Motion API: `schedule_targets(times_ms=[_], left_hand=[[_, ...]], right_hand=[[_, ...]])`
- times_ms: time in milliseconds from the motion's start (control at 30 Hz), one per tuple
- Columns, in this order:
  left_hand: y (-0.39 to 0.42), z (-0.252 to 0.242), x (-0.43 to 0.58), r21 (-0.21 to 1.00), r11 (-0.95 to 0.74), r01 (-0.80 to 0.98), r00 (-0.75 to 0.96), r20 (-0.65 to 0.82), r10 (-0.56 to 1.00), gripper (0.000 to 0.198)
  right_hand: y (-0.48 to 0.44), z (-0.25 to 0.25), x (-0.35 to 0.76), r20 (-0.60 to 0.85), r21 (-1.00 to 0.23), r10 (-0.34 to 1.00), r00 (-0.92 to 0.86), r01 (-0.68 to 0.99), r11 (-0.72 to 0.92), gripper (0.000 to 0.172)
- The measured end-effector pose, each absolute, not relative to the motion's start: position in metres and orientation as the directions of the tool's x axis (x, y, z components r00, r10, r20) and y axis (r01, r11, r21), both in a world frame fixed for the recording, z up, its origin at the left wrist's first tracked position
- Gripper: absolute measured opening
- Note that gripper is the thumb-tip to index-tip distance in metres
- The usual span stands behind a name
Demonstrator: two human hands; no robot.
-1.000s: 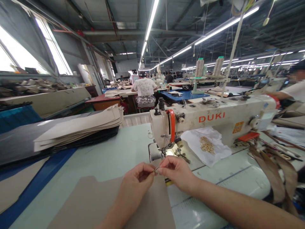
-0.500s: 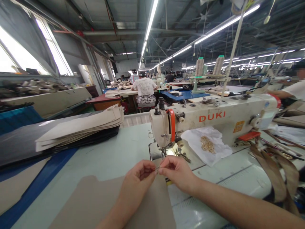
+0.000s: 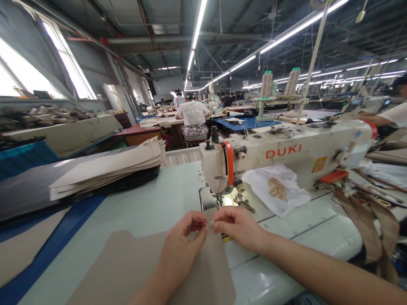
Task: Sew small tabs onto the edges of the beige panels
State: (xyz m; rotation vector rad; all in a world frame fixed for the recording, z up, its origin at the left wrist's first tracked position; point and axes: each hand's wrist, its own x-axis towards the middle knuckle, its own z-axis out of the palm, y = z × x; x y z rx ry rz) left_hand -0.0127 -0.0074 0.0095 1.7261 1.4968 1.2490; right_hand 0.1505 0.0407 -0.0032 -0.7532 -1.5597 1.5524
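Note:
My left hand [image 3: 184, 241] and my right hand [image 3: 240, 226] meet fingertip to fingertip in front of the sewing machine [image 3: 254, 159]. Both are closed in a pinch. Between them runs a small, thin, light-coloured piece [image 3: 210, 223], too fine to name. Beneath my hands a beige fabric panel [image 3: 133, 262] lies on the pale green table, its narrow end reaching toward the lit needle area [image 3: 226, 201]. To the right of that area, on the machine bed, a white plastic bag [image 3: 294, 203] carries a heap of small gold-coloured metal pieces [image 3: 277, 189].
A stack of beige panels [image 3: 104, 173] sits on dark material at the left. Brown straps [image 3: 362, 228] hang over the table's right edge. Two thread cones [image 3: 267, 84] stand behind the machine. One person in a white top [image 3: 193, 113] sits ahead, another at far right.
My fingertips have drawn slightly apart, and more of the thin piece shows between them. The panel stays about where it was. The view has shifted slightly.

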Motion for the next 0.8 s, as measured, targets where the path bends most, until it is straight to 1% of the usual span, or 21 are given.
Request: schedule_targets(times_ms=[67,167,267,367,433,567,800], left_hand=[[-0.006,0.008,-0.013,0.869,-0.237,0.435,-0.041,0.283,0.958,0.009],[-0.005,0.008,-0.015,0.901,-0.187,0.392,-0.019,0.211,0.977,0.016],[-0.006,0.011,-0.014,0.875,-0.140,0.464,0.016,0.150,0.989,0.020],[-0.009,0.016,-0.012,0.800,-0.144,0.583,-0.009,0.184,0.983,0.022],[-0.010,0.018,-0.011,0.759,-0.153,0.632,-0.022,0.215,0.976,0.023],[-0.011,0.018,-0.010,0.725,-0.163,0.669,-0.025,0.241,0.970,0.023],[-0.011,0.019,-0.010,0.693,-0.165,0.702,-0.022,0.253,0.967,0.022]], right_hand=[[0.040,-0.003,0.150,0.143,-0.989,0.860,-0.490,-0.097,0.109,0.008],[0.040,-0.002,0.150,0.181,-0.983,0.860,-0.478,-0.083,0.161,0.008],[0.039,-0.003,0.150,0.209,-0.978,0.851,-0.482,-0.081,0.194,0.009],[0.038,-0.004,0.151,0.215,-0.975,0.849,-0.482,-0.050,0.218,0.008],[0.038,-0.003,0.152,0.237,-0.964,0.854,-0.464,0.000,0.267,0.007],[0.038,-0.001,0.155,0.325,-0.914,0.843,-0.430,0.086,0.396,0.007],[0.037,0.001,0.157,0.434,-0.808,0.795,-0.425,0.206,0.552,0.010]])
